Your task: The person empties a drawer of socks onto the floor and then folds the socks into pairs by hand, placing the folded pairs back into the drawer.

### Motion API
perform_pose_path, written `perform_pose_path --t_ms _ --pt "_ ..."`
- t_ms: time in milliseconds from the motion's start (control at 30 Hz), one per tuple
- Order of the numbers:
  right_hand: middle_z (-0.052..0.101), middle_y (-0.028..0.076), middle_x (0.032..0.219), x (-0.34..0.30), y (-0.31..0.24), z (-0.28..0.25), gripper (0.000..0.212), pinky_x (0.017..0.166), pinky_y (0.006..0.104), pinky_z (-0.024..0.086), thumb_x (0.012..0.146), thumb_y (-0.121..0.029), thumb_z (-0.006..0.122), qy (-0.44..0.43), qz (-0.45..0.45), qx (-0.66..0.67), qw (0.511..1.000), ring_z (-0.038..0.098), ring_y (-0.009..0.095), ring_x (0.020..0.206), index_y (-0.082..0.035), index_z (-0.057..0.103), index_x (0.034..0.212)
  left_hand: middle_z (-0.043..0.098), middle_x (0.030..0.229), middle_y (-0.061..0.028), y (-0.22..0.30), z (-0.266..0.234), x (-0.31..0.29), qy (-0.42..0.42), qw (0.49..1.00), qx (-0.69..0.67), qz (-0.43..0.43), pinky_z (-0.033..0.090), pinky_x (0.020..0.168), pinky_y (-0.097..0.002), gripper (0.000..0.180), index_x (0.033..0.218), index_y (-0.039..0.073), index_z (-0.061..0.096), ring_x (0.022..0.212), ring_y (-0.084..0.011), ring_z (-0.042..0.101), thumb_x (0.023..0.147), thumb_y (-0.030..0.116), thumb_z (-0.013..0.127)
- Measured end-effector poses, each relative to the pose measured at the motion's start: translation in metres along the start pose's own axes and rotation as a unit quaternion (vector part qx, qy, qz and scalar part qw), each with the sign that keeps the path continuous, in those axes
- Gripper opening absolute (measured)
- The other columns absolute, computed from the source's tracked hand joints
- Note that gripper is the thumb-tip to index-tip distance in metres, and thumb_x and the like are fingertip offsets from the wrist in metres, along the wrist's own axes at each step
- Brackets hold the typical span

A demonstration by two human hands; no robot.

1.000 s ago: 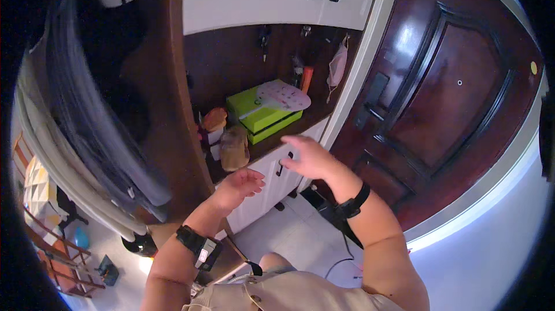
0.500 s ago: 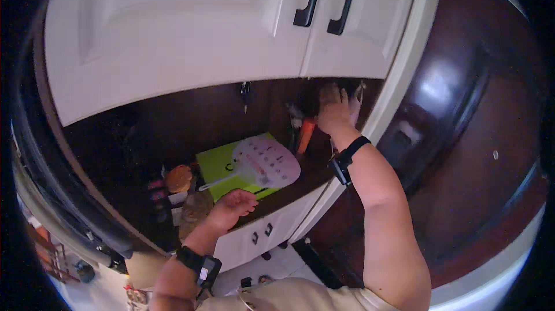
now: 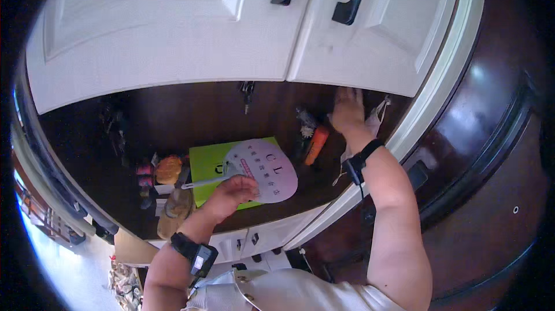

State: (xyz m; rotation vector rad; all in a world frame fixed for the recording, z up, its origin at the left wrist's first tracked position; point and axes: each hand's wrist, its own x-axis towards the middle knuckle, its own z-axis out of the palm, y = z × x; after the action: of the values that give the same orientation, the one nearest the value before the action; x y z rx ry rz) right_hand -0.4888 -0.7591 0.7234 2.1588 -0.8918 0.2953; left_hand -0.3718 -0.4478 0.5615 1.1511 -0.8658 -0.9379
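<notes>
My right hand reaches up to the back of the dark niche, just under the upper cabinet's lower edge. Its fingers are stretched out and slightly apart, with nothing seen in them; the fingertips are partly in shadow. My left hand hovers by the near edge of a pink-white hand fan, loosely closed, and I see nothing held in it. The fan lies across a flat lime-green box or folder, its pale handle pointing left. Close to my right hand stand an orange box and a hanging whitish pouch.
White upper cabinet doors with black handles overhang the niche. Left on the shelf are an orange-brown rounded item, a brown bag-like item and small packages. Keys hang at the back. A dark red-brown door stands at right.
The niche and floor look brighter. My view has shifted, with the cabinet doors appearing larger. My left hand now overlaps the fan's near edge; my right hand stays near the niche's back.
</notes>
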Motion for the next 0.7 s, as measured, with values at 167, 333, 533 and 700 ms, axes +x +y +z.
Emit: perform_pose_path --t_ms 167,333,533,700 --pt "0.033 0.015 0.144 -0.017 -0.003 0.034 0.075 0.113 0.0462 0.008 0.077 -0.043 0.062 0.023 -0.040 -0.034 0.998 0.016 0.028 0.139 0.001 0.041 0.134 0.062 0.100 -0.0070 -0.003 0.007 0.015 -0.028 0.999 0.009 -0.021 0.047 0.085 -0.0293 0.023 0.107 0.004 0.055 0.094 -0.0158 0.059 0.087 0.014 0.061" --pt "0.035 0.017 0.143 -0.029 -0.008 0.023 0.062 0.112 0.0474 0.007 0.082 -0.031 0.050 0.040 -0.053 0.022 0.998 0.019 0.030 0.138 0.003 0.041 0.133 0.062 0.098 -0.0063 -0.003 0.010 0.021 -0.032 0.999 0.013 -0.030 0.047 0.083 -0.0291 0.022 0.106 0.005 0.055 0.092 -0.0155 0.059 0.088 0.016 0.061" --pt "0.036 0.018 0.142 -0.044 -0.012 0.020 0.061 0.112 0.0472 0.009 0.084 -0.032 0.048 -0.029 0.007 0.011 1.000 0.022 0.032 0.137 0.003 0.041 0.133 0.062 0.098 -0.0050 -0.002 0.010 0.017 -0.025 0.999 0.017 -0.028 0.046 0.083 -0.0270 0.022 0.107 0.003 0.057 0.090 -0.0132 0.057 0.086 0.010 0.060" --pt "0.034 0.020 0.142 -0.046 -0.003 0.037 0.072 0.111 0.0460 0.015 0.081 -0.043 0.056 -0.037 0.016 -0.104 0.994 0.027 0.032 0.134 0.003 0.041 0.133 0.062 0.099 -0.0074 -0.001 0.006 0.014 -0.021 0.999 -0.014 -0.027 0.049 0.084 -0.0282 0.016 0.104 0.002 0.057 0.093 -0.0158 0.060 0.090 0.008 0.057"
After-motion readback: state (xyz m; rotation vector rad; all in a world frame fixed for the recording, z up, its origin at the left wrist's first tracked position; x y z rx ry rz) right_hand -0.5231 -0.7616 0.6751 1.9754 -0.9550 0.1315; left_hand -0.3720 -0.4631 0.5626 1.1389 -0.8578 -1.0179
